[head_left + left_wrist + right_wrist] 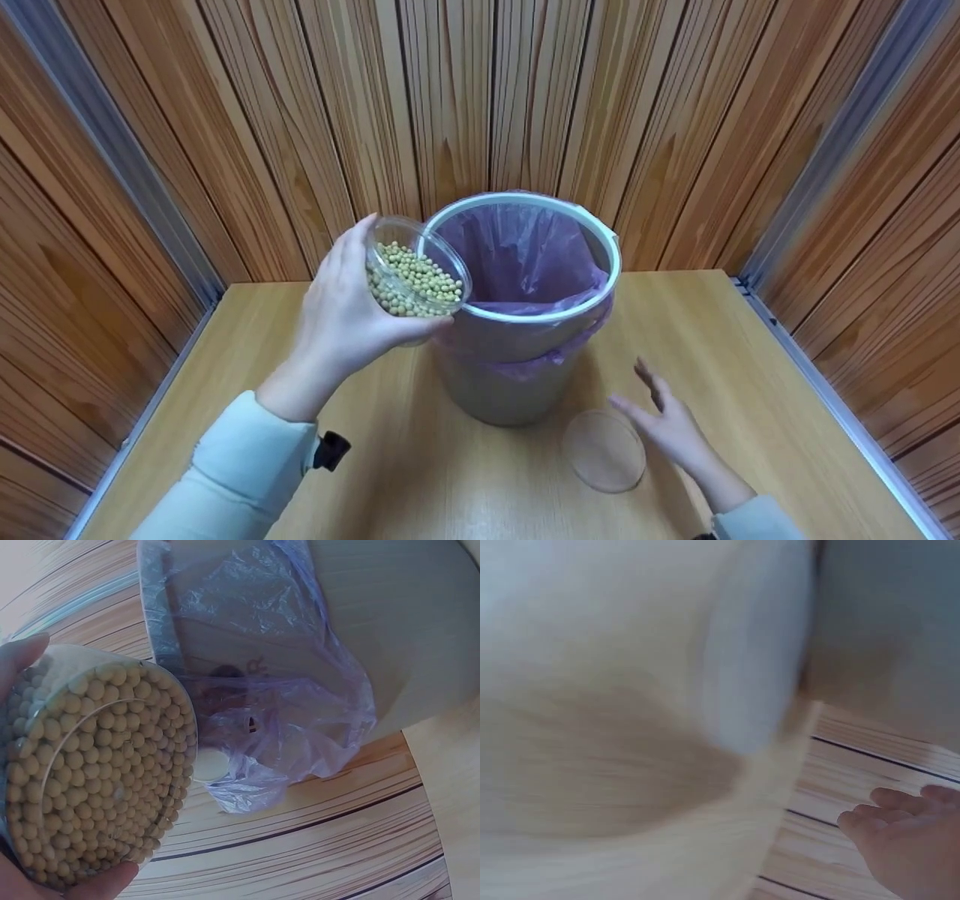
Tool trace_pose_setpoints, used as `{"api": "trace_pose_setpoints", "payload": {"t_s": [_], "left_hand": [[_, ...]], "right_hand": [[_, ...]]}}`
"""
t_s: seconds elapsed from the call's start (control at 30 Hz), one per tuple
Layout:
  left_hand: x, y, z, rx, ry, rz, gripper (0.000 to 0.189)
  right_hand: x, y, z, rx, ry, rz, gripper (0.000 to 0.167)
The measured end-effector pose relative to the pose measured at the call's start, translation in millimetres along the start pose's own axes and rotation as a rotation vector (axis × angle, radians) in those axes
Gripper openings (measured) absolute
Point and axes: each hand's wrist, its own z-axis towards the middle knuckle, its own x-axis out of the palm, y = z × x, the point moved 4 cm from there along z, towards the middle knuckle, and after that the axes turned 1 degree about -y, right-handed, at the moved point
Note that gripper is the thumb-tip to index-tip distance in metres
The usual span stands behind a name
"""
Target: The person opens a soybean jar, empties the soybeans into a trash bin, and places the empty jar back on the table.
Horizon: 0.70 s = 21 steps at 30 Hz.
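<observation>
My left hand (349,300) grips a clear round jar (455,264) of dried yellow-green peas or soybeans (420,277), tilted with its open mouth toward the bin's left rim. In the left wrist view, the beans (112,772) show through the jar's bottom, with fingertips and thumb around its side. The bin (510,390) has a white rim and a purple plastic bag (525,255) folded over it. My right hand (679,431) is held over the table with its fingers spread, holding nothing. Beside it lies a clear round lid (604,451), flat on the table.
The wooden table (420,480) is enclosed by wood-plank walls (450,97) at the back and sides. Metal strips (832,405) run along its side edges. The bin stands near the back wall, and its bag (292,712) hangs loosely down the outside.
</observation>
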Motion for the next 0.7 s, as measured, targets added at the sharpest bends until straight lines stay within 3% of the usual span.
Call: {"api": "trace_pose_setpoints", "payload": {"t_s": [0.13,0.23,0.43,0.7], "left_hand": [[-0.8,-0.2,3.4,0.006,0.006,0.015,0.126],[-2.0,0.5,5.9,0.004,0.013,0.024,0.126],[-3.5,-1.7,10.0,0.014,0.017,0.061,0.126],[-3.8,-5.6,13.3,0.015,0.026,0.077,0.126]], "right_hand": [[-11.1,34.9,7.4,-0.071,-0.069,0.164,0.069],[-20.0,63.6,16.2,-0.071,-0.093,0.216,0.066],[-28.9,104.9,38.3,-0.096,-0.081,0.183,0.067],[-27.2,138.0,69.4,-0.134,-0.008,0.132,0.061]]}}
